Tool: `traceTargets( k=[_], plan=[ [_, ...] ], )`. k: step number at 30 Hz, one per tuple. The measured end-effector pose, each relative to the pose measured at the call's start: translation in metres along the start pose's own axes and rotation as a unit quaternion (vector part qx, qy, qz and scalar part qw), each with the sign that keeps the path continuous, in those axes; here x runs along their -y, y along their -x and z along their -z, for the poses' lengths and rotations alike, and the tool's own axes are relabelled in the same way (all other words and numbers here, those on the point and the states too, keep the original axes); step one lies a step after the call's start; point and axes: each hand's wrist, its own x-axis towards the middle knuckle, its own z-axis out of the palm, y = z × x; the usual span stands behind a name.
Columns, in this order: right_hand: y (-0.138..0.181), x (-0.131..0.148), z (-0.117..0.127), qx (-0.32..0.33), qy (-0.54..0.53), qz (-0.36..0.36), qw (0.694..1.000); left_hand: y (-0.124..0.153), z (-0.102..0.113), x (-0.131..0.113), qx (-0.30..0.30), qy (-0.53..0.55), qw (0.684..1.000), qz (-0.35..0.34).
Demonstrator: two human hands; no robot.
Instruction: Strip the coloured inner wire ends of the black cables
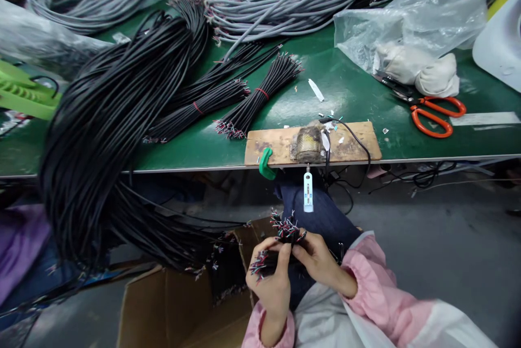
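In the lower centre of the frame, below the table edge, both hands close on a short bundle of black wires (287,229) whose stripped red, white and green tips fan out above the fingers and to their left. The left hand (272,278) wraps its fingers around the bundle from the left, thumb pressed on top. The right hand (318,260), coming out of a pink sleeve (368,283), pinches the same bundle from the right with curled fingers. Just left of the hands stands an open cardboard box (175,304). Above them, a wooden board (280,144) sits at the edge of the green table (350,87), held by a green clamp (266,163). A thick hank of black cables (101,141) drapes over the table's left side, tied bundles (256,99) lie mid-table, and orange scissors (433,114) lie at right.
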Motion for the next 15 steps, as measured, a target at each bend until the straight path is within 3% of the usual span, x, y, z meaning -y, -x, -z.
traceTargets(
  k=[2, 4, 9, 12, 15],
  plan=[
    [0.001, 0.001, 0.000, -0.002, 0.005, -0.007, 1.000, 0.008, 0.001, 0.001, -0.004, 0.012, 0.999, -0.039],
    [0.001, 0.002, 0.000, 0.003, 0.008, -0.018, 1.000, 0.018, 0.003, 0.002, 0.031, 0.034, 0.994, -0.099],
    [-0.005, -0.006, 0.004, 0.058, -0.036, -0.084, 0.994, 0.030, 0.021, 0.002, 0.252, 0.021, 0.948, -0.194],
    [-0.014, -0.014, 0.004, 0.137, -0.063, -0.136, 0.979, 0.016, 0.028, -0.003, 0.367, -0.010, 0.903, -0.224],
    [-0.023, -0.016, -0.002, 0.182, -0.061, -0.142, 0.971, -0.003, 0.025, -0.011, 0.456, -0.003, 0.867, -0.203]
  ],
)
